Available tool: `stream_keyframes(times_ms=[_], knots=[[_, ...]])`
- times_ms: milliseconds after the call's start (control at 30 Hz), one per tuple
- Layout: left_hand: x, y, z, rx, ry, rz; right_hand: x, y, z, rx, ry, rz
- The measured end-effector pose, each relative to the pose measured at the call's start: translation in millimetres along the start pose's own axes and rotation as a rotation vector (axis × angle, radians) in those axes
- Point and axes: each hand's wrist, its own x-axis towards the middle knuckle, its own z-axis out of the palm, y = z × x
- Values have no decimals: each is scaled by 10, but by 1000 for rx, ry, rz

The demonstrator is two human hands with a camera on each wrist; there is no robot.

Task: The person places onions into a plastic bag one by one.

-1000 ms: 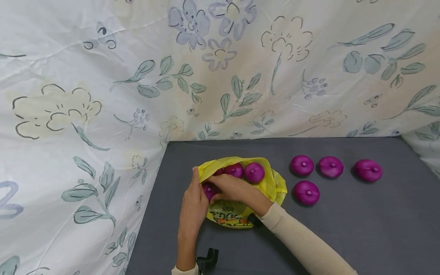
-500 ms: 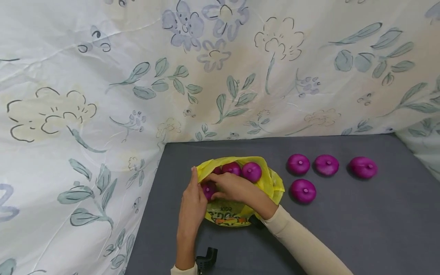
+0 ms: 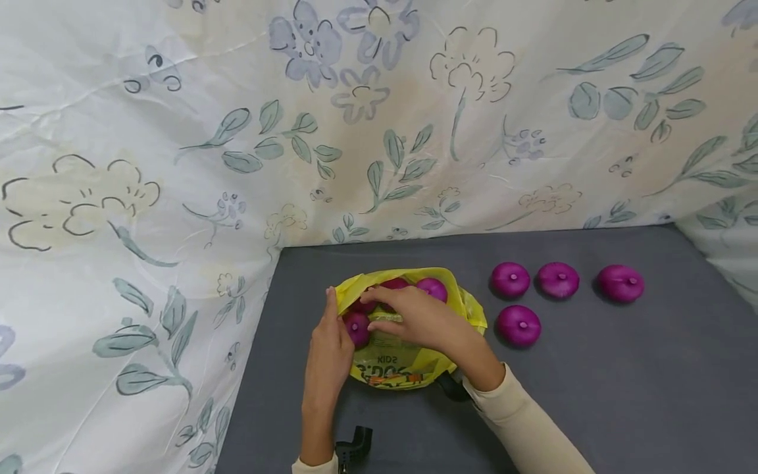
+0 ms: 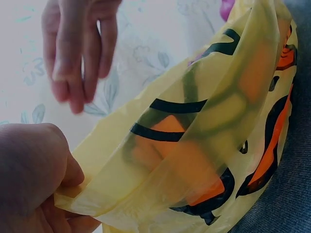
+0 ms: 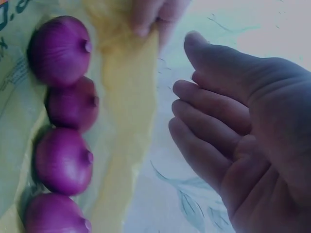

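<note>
A yellow plastic bag [image 3: 385, 378] with black and orange print lies on the dark table, its mouth wide. Several purple onions [image 5: 63, 162] sit in a row inside it, one onion [image 3: 357, 328] right by the left fingers. At the bag's left edge, my left hand [image 3: 328, 355] pinches the plastic between thumb and fingers, plainly seen in the left wrist view. My right hand [image 3: 432, 322] hovers over the mouth with nothing in it; its fingers are extended and the palm shows in the right wrist view [image 5: 252, 131]. It partly hides the onions behind.
Several more onions stand on the table right of the bag: a front onion [image 3: 518, 326], two behind it, such as the onion [image 3: 558, 280], and an onion [image 3: 620, 284] farther right. Floral cloth [image 3: 355, 164] hangs behind and at the left. A black camera mount [image 3: 355, 444] is on the left wrist.
My right hand has come up off the onion at the bag's left side and drawn back a little, its fingers spreading. My left hand keeps its pinch on the edge. The view shifts slightly.
</note>
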Motion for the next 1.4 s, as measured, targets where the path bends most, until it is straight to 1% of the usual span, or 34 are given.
stream_keyframes(times_ms=[100,233,367,467,567,700,867,1000,1100,1200,1400], knots=[[-6,3,-8,2,5,11,-59,3,-71,5,76,-7],[-27,15,-31,-2,12,5,-129,31,-176,38,185,-13],[-35,25,-44,-8,28,-2,-214,70,-309,82,282,29],[-32,31,-42,-13,30,-6,-290,120,-418,68,378,62],[-28,40,-31,-13,28,-5,-370,193,-522,32,495,89],[-25,50,-13,-4,28,-3,-496,311,-643,21,629,130],[-26,69,9,-11,12,-22,-662,474,-771,19,798,191],[-18,66,15,-5,23,-19,-797,615,-871,2,929,267],[-13,62,16,-7,27,-17,-914,742,-930,-5,999,349],[-14,60,17,-12,25,-23,-1050,880,-970,9,1049,438],[-21,57,17,-14,11,-33,-1337,1125,-1038,47,1118,598]])
